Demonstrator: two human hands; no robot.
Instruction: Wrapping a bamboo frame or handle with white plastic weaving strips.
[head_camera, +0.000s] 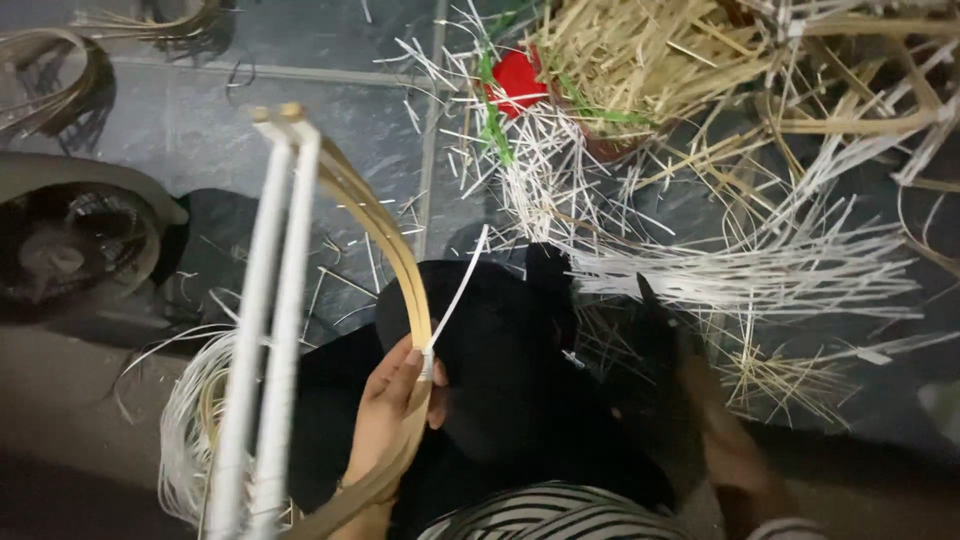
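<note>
Cane hoop rests in our left hand, fingers closed round its lower curve so the frame stands upright beside two white-wrapped rods. A white strip is pinched at the thumb. Our right hand hangs low and blurred; we cannot tell its fingers' state. Loose strips litter the floor.
</note>
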